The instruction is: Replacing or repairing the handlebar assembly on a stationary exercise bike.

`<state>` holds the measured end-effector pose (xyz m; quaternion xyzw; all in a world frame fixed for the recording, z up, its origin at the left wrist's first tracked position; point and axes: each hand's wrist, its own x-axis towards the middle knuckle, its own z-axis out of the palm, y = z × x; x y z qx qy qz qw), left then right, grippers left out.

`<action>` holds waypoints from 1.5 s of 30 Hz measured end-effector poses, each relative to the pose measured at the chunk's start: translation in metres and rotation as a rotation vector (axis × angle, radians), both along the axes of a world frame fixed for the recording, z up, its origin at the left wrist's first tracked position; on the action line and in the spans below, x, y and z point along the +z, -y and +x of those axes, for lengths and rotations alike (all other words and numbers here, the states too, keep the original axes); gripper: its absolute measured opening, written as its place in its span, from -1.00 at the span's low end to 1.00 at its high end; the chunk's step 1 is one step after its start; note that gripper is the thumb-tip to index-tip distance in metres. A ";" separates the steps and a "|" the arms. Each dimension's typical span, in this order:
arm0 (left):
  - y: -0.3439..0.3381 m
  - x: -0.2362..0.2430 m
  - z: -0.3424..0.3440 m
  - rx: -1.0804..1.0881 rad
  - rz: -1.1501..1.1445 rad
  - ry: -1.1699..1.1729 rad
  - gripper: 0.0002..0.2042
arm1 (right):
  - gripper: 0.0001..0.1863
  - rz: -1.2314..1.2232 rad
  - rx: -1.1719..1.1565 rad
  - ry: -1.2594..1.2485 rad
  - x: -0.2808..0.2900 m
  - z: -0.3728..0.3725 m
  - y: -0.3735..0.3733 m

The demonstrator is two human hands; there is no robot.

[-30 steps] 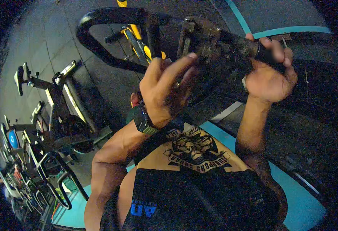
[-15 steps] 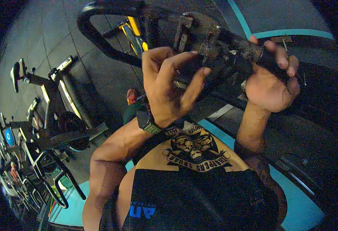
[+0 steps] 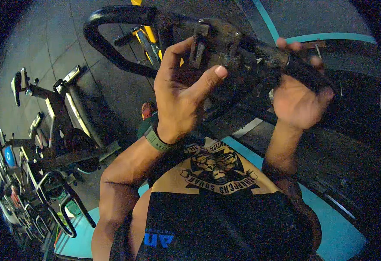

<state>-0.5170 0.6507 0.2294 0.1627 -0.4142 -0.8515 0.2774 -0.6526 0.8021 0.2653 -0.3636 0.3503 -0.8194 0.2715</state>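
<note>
From far away, I see a bike (image 3: 53,106) on the left, more bikes (image 3: 30,170) nearer, blue floor (image 3: 79,239) near, a yellow frame (image 3: 150,37) far off, and a blue line (image 3: 266,19) far right.

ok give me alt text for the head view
A person's left hand and slightly blurred right hand are at a dark handlebar with worn metal fittings, the left at its middle, the right by its straight end. Exercise bikes stand to the left.
</note>
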 end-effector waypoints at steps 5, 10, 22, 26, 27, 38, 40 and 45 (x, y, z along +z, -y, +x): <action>0.000 -0.002 -0.001 0.031 -0.036 0.056 -0.55 | -0.36 0.509 -0.390 -0.315 -0.017 0.035 -0.026; 0.001 -0.002 -0.002 0.027 -0.089 0.064 -0.55 | -0.48 0.852 -0.460 -0.398 -0.031 0.042 -0.036; -0.019 0.000 0.006 0.108 -0.242 0.097 -0.54 | -0.73 0.811 -0.410 -0.386 -0.019 0.048 -0.033; -0.018 -0.007 0.009 0.051 -0.144 0.105 -0.52 | -0.70 0.787 -0.321 -0.196 -0.007 0.057 -0.032; -0.017 -0.010 0.009 0.013 -0.091 0.105 -0.51 | -0.66 0.772 -0.318 -0.100 -0.005 0.059 -0.032; -0.012 -0.006 0.002 -0.492 0.382 -0.109 -0.63 | -0.44 0.524 -0.158 0.161 -0.001 0.054 -0.054; -0.007 -0.003 0.002 -0.531 0.337 -0.069 -0.64 | -0.41 0.475 -0.160 0.196 -0.001 0.057 -0.057; -0.007 -0.001 0.002 -0.585 0.222 -0.026 -0.64 | -0.36 0.375 -0.158 0.156 -0.002 0.059 -0.058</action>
